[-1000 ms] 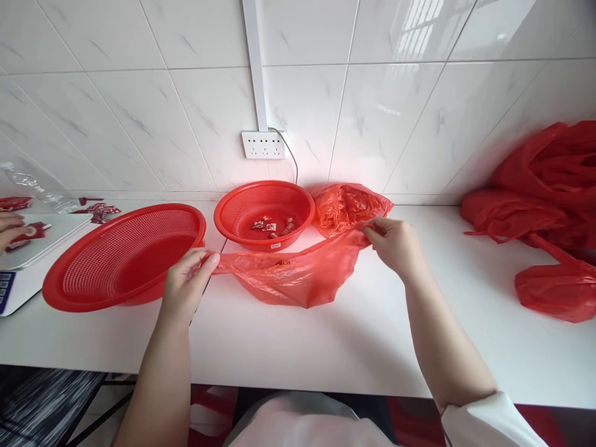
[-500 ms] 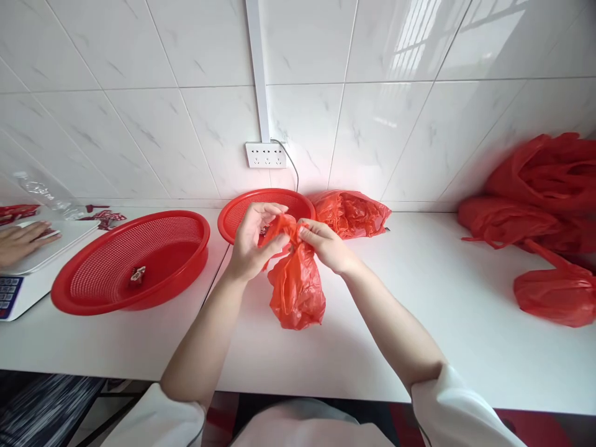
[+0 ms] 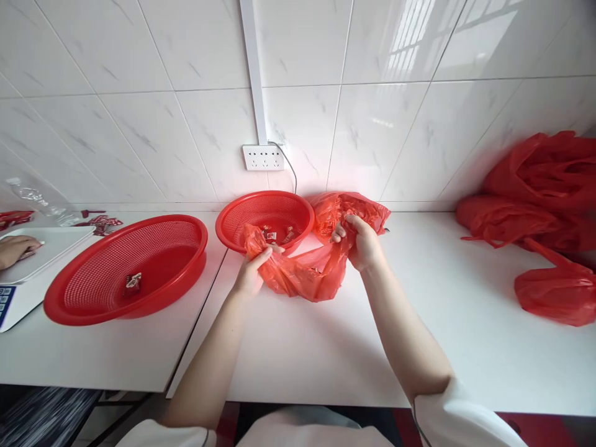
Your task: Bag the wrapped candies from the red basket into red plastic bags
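Note:
A thin red plastic bag (image 3: 305, 276) hangs slack between my two hands just above the white counter (image 3: 326, 347). My left hand (image 3: 251, 276) grips its left edge and my right hand (image 3: 363, 245) grips its right edge, pulling the bag apart. Right behind the bag stands a small red mesh basket (image 3: 265, 217) with a few wrapped sweets inside. A bundle of red bags (image 3: 347, 211) lies against the wall by my right hand.
A large red mesh basket (image 3: 125, 267) with one sweet (image 3: 131, 283) sits at the left. Further left, another person's hand (image 3: 16, 248) rests on a white scale (image 3: 32, 261). Filled red bags (image 3: 540, 211) pile up at the right. A wall socket (image 3: 263, 157) is above.
My hands were together bunching the bag in front of the small basket; they have now moved apart and lower, spreading the bag. A sweet appeared in the large basket earlier on.

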The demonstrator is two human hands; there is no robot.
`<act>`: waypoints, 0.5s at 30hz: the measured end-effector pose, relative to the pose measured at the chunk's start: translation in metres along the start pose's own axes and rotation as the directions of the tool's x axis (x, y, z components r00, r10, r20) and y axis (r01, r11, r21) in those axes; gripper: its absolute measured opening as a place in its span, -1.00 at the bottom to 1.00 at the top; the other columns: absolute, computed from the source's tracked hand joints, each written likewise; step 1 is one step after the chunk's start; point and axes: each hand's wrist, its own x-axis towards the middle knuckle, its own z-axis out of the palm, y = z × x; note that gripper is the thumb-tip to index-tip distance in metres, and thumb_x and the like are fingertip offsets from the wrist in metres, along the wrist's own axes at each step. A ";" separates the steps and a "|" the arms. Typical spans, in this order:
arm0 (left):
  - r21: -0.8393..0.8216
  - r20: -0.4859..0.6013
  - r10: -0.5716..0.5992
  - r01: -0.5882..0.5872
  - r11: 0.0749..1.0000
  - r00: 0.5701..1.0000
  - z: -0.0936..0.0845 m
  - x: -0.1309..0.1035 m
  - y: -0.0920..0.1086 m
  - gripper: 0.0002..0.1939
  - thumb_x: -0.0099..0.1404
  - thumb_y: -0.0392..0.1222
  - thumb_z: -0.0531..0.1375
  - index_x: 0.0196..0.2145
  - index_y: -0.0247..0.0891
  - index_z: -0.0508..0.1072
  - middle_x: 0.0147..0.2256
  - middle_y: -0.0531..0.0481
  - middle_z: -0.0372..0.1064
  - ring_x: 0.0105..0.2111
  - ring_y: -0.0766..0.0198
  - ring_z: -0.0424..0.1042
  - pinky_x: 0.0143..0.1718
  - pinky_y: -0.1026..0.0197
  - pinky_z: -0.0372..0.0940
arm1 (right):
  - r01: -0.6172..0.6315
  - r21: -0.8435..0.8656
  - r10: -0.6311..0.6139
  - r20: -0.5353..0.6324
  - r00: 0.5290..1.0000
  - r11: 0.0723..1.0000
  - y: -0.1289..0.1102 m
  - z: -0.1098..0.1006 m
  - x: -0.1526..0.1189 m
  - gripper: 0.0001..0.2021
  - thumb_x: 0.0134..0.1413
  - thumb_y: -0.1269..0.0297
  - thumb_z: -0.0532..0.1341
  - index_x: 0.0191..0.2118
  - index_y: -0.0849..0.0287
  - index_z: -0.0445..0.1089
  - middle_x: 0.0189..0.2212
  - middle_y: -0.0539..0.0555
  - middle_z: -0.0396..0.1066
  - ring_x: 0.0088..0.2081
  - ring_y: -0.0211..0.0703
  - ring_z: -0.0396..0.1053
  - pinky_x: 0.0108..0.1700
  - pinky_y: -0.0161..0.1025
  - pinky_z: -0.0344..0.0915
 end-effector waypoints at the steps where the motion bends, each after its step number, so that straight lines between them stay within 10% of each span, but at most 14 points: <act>1: -0.013 -0.032 0.008 -0.009 1.000 0.999 -0.007 -0.001 0.001 -0.73 0.14 0.02 0.26 -0.36 -0.26 0.52 -0.27 -0.10 0.46 -0.19 0.12 0.45 -0.11 0.09 0.34 | -0.009 -0.014 0.009 0.008 1.000 1.000 0.003 -0.008 0.000 -0.80 0.02 0.16 0.13 -0.49 0.10 0.13 -0.60 -0.03 0.22 -0.52 -0.22 0.29 -0.33 -0.21 0.36; 5: 0.022 -0.237 0.199 -0.199 0.980 0.951 -0.042 -0.025 0.011 -0.41 0.10 0.34 0.14 -0.11 -0.15 0.49 -0.04 -0.15 0.41 0.02 -0.03 0.37 -0.04 -0.01 0.32 | 0.060 -0.138 -0.040 0.149 0.988 0.989 0.007 -0.041 -0.011 -0.80 0.08 0.22 0.10 -0.17 0.09 0.33 -0.15 0.08 0.42 -0.12 -0.12 0.41 -0.05 -0.13 0.35; 10: 0.072 -0.551 0.309 -0.325 0.943 0.775 -0.086 -0.074 -0.008 -0.21 0.19 0.47 -0.23 0.10 -0.03 0.35 0.20 -0.07 0.19 0.26 0.03 0.09 0.14 -0.01 0.21 | 0.241 -0.366 -0.147 0.266 0.953 0.899 0.024 -0.079 -0.023 -0.42 0.16 -0.03 0.08 0.26 0.01 0.06 0.34 0.13 -0.03 0.32 0.02 -0.02 0.20 0.06 0.16; 15: 0.423 -0.227 0.088 0.017 0.906 0.970 -0.065 -0.081 -0.050 -0.33 0.14 0.04 0.28 0.17 -0.12 0.25 0.26 -0.16 0.09 0.27 -0.01 0.05 0.22 -0.05 0.09 | 0.178 -0.443 0.020 0.407 0.913 0.878 0.060 -0.071 -0.019 -0.21 -0.07 0.02 0.34 0.27 0.10 0.09 0.27 0.22 0.12 0.27 0.07 0.10 0.24 0.06 0.10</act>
